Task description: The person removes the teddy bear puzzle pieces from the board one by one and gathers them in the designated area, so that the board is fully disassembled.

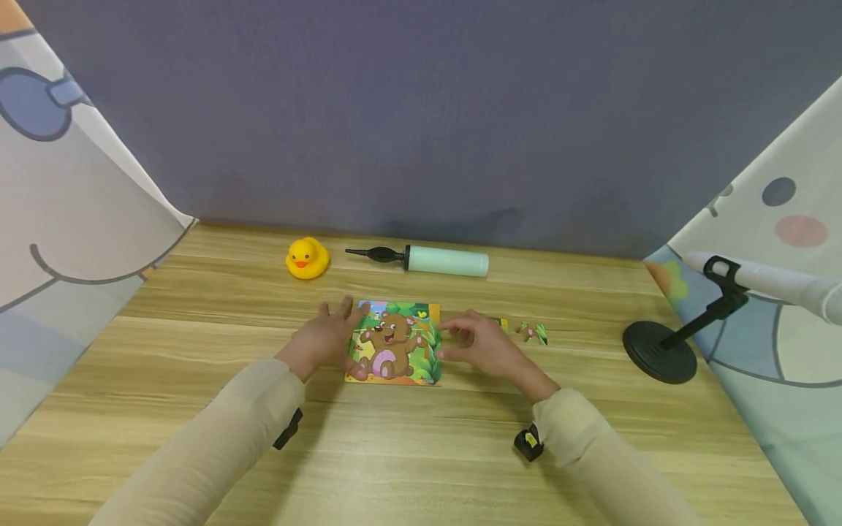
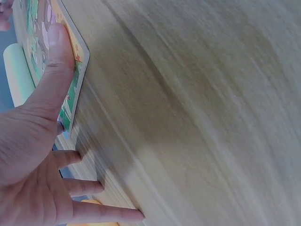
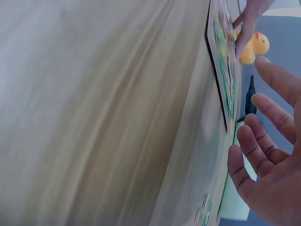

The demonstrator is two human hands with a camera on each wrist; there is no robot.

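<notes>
A square bear puzzle board (image 1: 395, 343) lies flat on the wooden table, its cartoon bear sitting among green leaves. My left hand (image 1: 325, 337) rests at its left side. In the left wrist view the thumb (image 2: 60, 44) lies straight across the board's face, while the other fingers spread out over the table. My right hand (image 1: 483, 343) hovers by the right edge with loosely bent fingers and nothing between them. Just right of that hand lies a small puzzle piece (image 1: 531, 333). Another colourful piece (image 1: 503, 323) is partly hidden behind the hand.
Behind the board, a yellow rubber duck (image 1: 307, 258) sits beside a pale green hand pump (image 1: 447, 261) with a black nozzle. A black round-based stand (image 1: 660, 352) holds a white tube (image 1: 770, 281) at the right. A grey partition (image 1: 421, 117) rises along the table's back edge.
</notes>
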